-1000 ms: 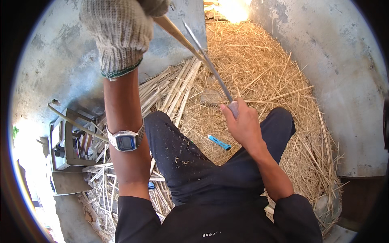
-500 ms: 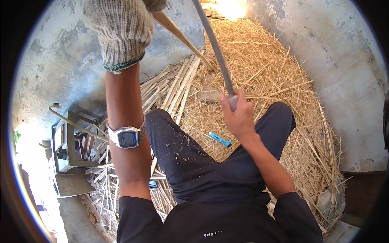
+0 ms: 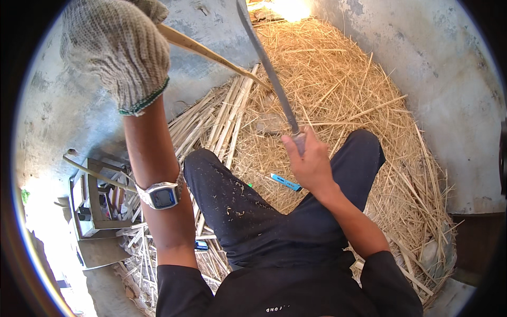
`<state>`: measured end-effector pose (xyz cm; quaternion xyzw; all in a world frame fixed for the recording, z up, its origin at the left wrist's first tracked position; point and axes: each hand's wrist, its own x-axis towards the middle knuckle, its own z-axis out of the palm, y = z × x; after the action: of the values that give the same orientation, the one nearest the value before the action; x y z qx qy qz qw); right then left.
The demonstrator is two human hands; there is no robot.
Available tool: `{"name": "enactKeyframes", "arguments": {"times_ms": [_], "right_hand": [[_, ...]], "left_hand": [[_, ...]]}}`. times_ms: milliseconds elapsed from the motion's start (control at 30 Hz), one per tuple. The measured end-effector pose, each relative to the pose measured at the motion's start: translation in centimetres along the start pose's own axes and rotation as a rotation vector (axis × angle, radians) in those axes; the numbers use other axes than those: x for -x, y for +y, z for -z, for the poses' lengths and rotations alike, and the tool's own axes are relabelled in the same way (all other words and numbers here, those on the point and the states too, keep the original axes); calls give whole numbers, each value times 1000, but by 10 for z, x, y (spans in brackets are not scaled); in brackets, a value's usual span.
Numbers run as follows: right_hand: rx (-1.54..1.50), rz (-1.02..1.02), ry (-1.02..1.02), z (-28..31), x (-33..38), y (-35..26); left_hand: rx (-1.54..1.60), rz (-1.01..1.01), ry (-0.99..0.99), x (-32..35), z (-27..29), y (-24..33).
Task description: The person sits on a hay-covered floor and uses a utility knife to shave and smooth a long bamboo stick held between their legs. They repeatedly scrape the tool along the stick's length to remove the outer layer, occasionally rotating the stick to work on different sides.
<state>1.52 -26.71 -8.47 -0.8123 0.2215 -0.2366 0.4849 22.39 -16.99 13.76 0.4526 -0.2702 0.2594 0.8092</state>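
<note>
Gripping a thin bamboo strip (image 3: 211,53) — gloved left hand (image 3: 113,47) closed on its near end; right hand (image 3: 311,161) closed on the long blade (image 3: 269,68) handle. Strip looks light, springy, sharp-edged.

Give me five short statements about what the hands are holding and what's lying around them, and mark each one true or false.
1. The left hand wears a knitted work glove. True.
2. The right hand is gloved as well. False: it is bare.
3. The right hand has its grip on a long dark blade that points up and away from the body. True.
4. The gloved hand holds a metal pipe. False: it holds a pale split strip of cane.
5. A wristwatch sits on the right wrist. False: it is on the left forearm.
6. A small blue object lies on the straw between the knees. True.
</note>
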Motion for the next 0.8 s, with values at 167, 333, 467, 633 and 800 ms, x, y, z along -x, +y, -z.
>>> {"name": "enactKeyframes", "arguments": {"times_ms": [167, 333, 467, 633, 800], "right_hand": [[175, -37, -158, -4, -15, 13], [98, 35, -76, -2, -5, 0], [231, 62, -115, -8, -11, 39], [72, -23, -51, -1, 0, 22], [177, -11, -98, -21, -13, 47]], "left_hand": [[38, -9, 88, 6, -7, 1], [-119, -198, -17, 8, 1, -13], [-86, -137, -10, 8, -4, -12], [-296, -305, -152, -22, 44, -30], [-52, -107, -642, -37, 55, -10]]}}
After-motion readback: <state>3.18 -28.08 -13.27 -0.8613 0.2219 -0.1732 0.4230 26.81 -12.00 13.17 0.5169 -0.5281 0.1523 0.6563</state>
